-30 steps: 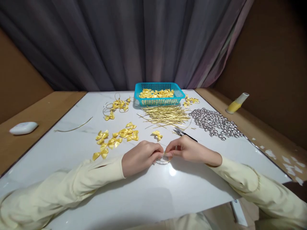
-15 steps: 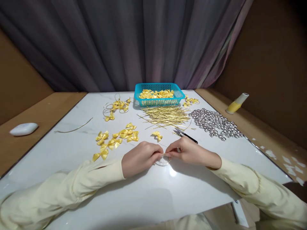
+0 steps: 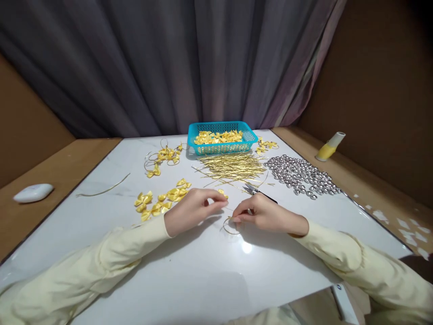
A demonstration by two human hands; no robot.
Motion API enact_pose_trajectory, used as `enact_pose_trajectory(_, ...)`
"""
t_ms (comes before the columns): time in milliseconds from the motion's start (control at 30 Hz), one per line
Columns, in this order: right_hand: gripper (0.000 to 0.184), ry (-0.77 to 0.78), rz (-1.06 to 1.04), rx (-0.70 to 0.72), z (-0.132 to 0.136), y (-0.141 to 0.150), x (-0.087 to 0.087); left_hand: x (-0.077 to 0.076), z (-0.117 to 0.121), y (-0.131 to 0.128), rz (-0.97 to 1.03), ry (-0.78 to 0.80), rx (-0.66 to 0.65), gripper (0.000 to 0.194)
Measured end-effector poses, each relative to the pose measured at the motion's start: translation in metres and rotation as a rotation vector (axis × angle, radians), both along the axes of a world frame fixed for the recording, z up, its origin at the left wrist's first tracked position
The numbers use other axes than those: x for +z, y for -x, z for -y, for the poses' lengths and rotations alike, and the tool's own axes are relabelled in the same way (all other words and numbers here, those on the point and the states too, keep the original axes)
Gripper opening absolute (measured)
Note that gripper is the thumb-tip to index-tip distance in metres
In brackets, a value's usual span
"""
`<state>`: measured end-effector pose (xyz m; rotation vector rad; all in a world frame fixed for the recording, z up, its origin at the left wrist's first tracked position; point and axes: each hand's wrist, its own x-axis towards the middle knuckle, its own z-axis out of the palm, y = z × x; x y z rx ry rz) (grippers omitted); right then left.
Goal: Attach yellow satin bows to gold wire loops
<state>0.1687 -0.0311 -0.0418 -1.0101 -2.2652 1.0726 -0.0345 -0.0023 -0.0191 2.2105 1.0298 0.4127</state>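
A thin gold cord loop (image 3: pixel 231 233) hangs from the pinched fingertips of my right hand (image 3: pixel 267 214), low over the white table. My left hand (image 3: pixel 198 208) is off the loop, its thumb and forefinger apart with nothing between them. Just beyond its fingertips a yellow ribbon bow (image 3: pixel 222 192) lies on the table, partly hidden by that hand. To the left of my left hand is a group of loose yellow bows (image 3: pixel 158 205), some covered by the hand. Small black-handled scissors (image 3: pixel 259 192) lie behind my right hand.
Beyond my hands are a pile of gold cords (image 3: pixel 232 167) and a blue basket (image 3: pixel 223 149) of bows. Silver beads (image 3: pixel 301 176) spread at right. Looped bows (image 3: pixel 167 155) sit back left, a single cord (image 3: pixel 104 187) nearer. A yellow-white tube (image 3: pixel 329 146) stands far right.
My left hand has let go of the loop and moved left and up toward the single bow. My right hand keeps its pinch on the loop, almost in place.
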Motion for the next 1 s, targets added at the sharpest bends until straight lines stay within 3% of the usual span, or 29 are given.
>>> enact_pose_trajectory(133,0.019,0.015,-0.021,0.008,-0.003,0.002,-0.002,-0.006,-0.031,0.007,0.011,-0.293,-0.004,0.027)
enact_pose_trajectory(333,0.019,0.033,-0.074,-0.003,-0.012,0.000,-0.002,-0.007,-0.066,-0.001,-0.207,-0.132,-0.236,0.023)
enact_pose_trajectory(567,0.020,0.024,-0.103,-0.031,-0.014,-0.005,0.001,0.012,-0.061,-0.012,-0.471,0.002,-0.320,0.017)
enact_pose_trajectory(767,0.020,0.024,-0.093,-0.023,-0.014,-0.005,-0.001,0.023,-0.047,-0.012,-0.566,-0.053,-0.395,0.003)
enact_pose_trajectory(1000,0.019,0.056,-0.125,-0.021,-0.012,-0.006,0.001,0.027,-0.051,-0.013,-0.635,0.088,-0.416,0.004)
